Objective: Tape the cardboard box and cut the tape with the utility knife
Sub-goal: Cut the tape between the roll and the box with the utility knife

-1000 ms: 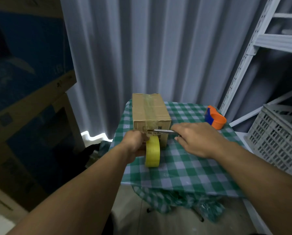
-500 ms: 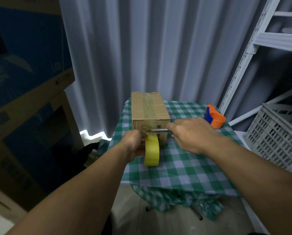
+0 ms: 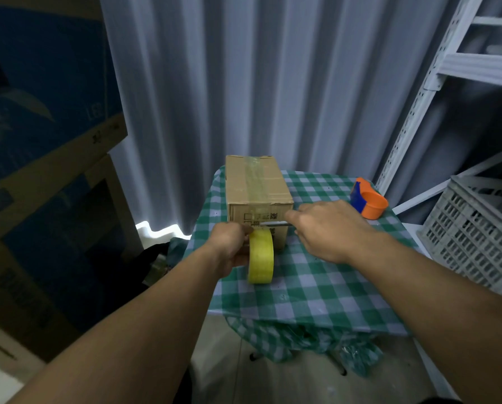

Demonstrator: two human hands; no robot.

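A brown cardboard box [image 3: 257, 185] stands on the green checked tablecloth [image 3: 317, 287], with a strip of clear tape running along its top and down its near face. My left hand [image 3: 229, 246] grips a yellow tape roll [image 3: 261, 256] held upright just below the box's near face. My right hand [image 3: 328, 228] holds a utility knife [image 3: 273, 223]; its silver blade lies flat across the box's near face, right above the roll. The knife's handle is hidden in my fist.
An orange and blue tape dispenser [image 3: 368, 201] sits at the table's far right. A grey plastic crate [image 3: 477, 234] and white metal shelving [image 3: 436, 83] stand to the right. Large stacked cartons [image 3: 39, 170] fill the left. A curtain hangs behind.
My right hand has slid the knife leftward across the box's near face toward the tape. My left hand and the yellow roll have stayed almost still.
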